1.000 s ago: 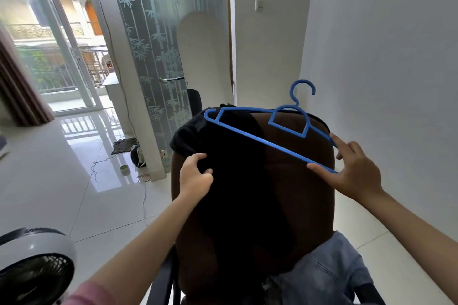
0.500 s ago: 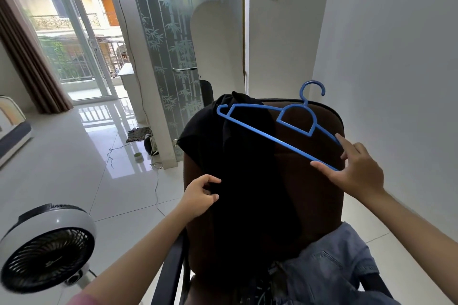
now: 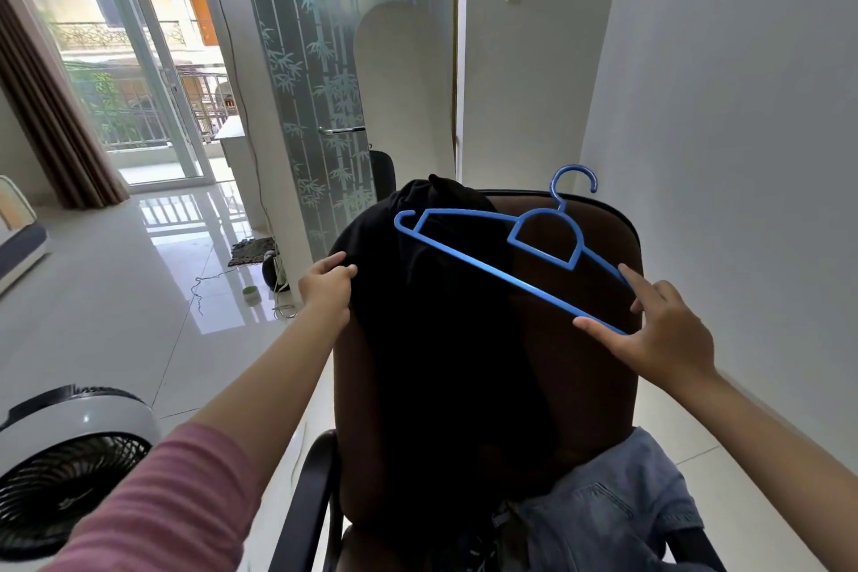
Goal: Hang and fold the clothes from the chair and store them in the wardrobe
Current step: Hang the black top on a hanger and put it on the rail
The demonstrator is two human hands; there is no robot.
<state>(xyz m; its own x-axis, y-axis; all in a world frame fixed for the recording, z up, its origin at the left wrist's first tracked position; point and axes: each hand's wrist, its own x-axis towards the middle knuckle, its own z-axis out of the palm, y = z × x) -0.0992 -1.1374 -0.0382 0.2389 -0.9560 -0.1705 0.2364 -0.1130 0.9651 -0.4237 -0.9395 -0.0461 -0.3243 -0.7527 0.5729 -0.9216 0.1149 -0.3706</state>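
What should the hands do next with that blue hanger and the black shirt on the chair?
Probably lift the black garment off the chair back. The left hand already grips its edge, while the right hand pinches one end of the blue hanger, which is not yet inside the cloth.

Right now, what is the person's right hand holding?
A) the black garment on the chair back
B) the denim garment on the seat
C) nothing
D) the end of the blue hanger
D: the right hand pinches one end of the blue hanger, while the left hand grips the black garment draped over the chair back.
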